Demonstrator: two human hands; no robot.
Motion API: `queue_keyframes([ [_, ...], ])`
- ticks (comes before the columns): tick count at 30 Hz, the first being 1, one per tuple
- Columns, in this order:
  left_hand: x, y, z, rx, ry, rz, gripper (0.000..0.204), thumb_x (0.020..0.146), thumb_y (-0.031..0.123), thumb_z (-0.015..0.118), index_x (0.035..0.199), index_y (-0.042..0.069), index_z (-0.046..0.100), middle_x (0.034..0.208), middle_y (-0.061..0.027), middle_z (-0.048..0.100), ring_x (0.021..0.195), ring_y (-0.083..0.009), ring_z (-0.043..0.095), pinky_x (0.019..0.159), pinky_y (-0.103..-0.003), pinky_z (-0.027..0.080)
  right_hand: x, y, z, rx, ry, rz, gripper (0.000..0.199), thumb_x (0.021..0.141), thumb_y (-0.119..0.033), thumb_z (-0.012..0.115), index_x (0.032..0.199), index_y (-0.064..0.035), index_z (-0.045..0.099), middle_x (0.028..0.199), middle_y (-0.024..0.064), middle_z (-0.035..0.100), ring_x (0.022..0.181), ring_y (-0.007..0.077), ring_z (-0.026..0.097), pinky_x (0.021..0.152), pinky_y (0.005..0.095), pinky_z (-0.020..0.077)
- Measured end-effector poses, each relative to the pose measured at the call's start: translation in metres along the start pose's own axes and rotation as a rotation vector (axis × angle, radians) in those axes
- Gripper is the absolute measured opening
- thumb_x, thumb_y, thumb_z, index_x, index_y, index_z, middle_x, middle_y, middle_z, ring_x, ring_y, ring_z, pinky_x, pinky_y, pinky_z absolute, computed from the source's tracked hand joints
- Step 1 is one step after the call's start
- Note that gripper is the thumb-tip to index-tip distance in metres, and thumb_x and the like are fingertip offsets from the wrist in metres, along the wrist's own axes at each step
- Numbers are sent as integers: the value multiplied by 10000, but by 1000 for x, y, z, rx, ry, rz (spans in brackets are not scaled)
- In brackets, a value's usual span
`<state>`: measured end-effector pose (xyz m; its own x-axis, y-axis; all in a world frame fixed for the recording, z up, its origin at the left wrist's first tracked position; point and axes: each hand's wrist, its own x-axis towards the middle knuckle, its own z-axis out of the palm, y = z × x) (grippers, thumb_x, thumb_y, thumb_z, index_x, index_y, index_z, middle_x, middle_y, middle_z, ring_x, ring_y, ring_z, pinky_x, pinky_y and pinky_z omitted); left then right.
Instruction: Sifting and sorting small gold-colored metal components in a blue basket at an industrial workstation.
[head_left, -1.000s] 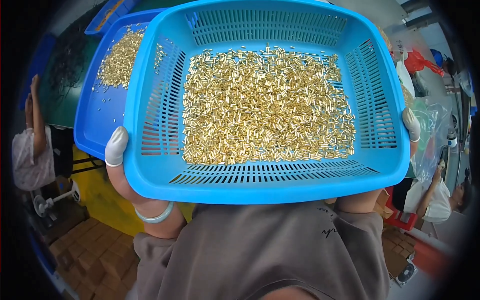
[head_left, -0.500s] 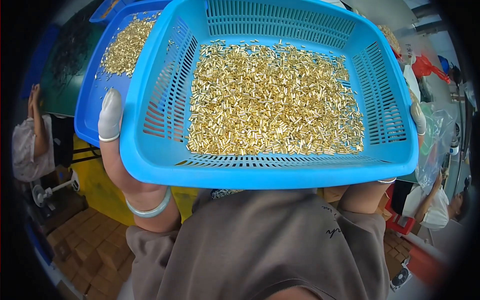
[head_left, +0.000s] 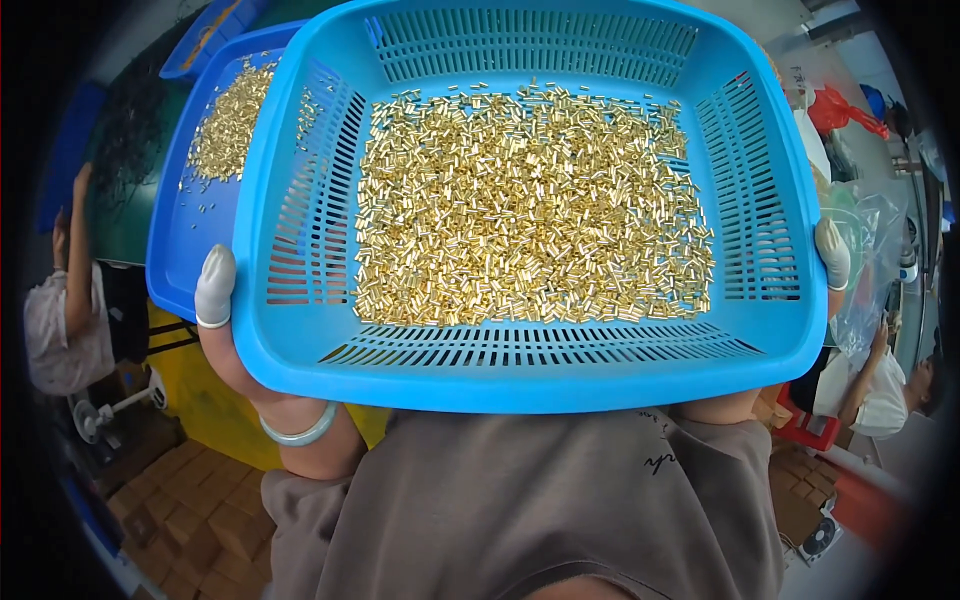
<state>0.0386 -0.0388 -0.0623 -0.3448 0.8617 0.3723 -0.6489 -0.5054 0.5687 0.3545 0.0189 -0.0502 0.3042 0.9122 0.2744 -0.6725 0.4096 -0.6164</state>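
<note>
Two grips: left hand (head_left: pixel 220 345) and right hand (head_left: pixel 834 256) closed on opposite sides of blue basket (head_left: pixel 530 392); best held level so gold-coloured pieces (head_left: pixel 540 210) don't slide.

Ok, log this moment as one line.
light-blue basket: held, gold-coloured pieces inside | left hand: grips left side | right hand: grips right side | blue tray: partly hidden

A head-worn fisheye camera looks down from close above a light-blue basket (head_left: pixel 520 388), its wide view reaching past both sides. The wearer's shirt (head_left: pixel 530 490) (seen from overhead) shows at the basket's near side.
</note>
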Motion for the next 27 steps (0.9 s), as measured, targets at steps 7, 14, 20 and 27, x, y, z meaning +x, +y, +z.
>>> queue_keyframes([
  [7,2,-1,3,86,-7,10,449,807,236,510,1149,-48,444,1061,-197,544,930,-279,557,802,-404,474,6,-22,4,-87,-111,315,556,792,-419,528,1114,33,495,1048,174,557,887,235,564,783,357,489],
  [14,5,-6,15,115,-14,-12,555,801,310,517,1201,-57,406,1138,-217,505,992,-297,533,830,-427,464,94,-42,-42,-458,252,784,471,839,-287,494,1191,22,454,1109,162,548,967,225,559,845,360,469],
  [20,6,-9,26,84,59,-90,573,770,293,520,1200,-69,409,1136,-229,505,987,-309,527,861,-444,435,72,-38,-69,-220,-122,622,470,834,-179,510,1232,48,408,1130,173,541,997,231,554,869,354,460],
  [27,21,-6,21,14,-55,-191,656,766,339,514,1263,-60,360,1229,-227,446,1127,-325,453,989,-449,335,51,-38,-14,153,-320,243,519,741,-98,521,1205,101,399,1079,195,551,962,248,565,846,334,467],
])
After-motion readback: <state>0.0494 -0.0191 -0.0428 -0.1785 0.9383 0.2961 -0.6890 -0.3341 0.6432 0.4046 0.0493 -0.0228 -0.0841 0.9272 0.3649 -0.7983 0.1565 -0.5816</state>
